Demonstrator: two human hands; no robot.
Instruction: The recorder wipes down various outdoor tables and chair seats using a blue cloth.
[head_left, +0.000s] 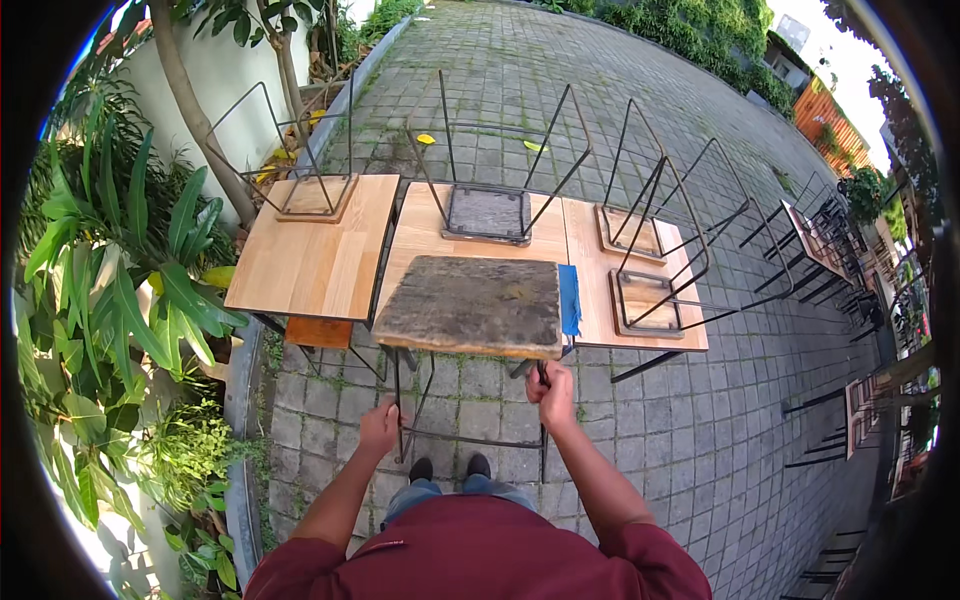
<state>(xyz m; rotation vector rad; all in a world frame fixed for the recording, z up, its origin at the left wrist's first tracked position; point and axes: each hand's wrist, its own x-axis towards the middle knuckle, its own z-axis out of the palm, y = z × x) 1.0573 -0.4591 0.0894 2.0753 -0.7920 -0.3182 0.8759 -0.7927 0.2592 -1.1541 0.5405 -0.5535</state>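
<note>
Right in front of me is a stool with a weathered, dark-stained wooden seat (472, 307) and thin metal legs (472, 437). Its seat faces up and overlaps my view of the middle table's front part. My left hand (381, 427) is closed around a leg on the left side, well below the seat. Higher up, just under the seat's right front corner, my right hand (553, 394) grips another leg. Whether the legs touch the ground is hard to tell. Partly behind the seat's right edge, a blue cloth (570, 300) lies on the tabletop.
Wooden tables (315, 255) stand in a row, bearing upturned stools, among them a dark-seated one (487, 214). An orange-brown stool (319, 332) is under the left table. Plants (135, 300) and a kerb (241, 465) border the left. More tables (817, 244) stand right on the paving (675, 450).
</note>
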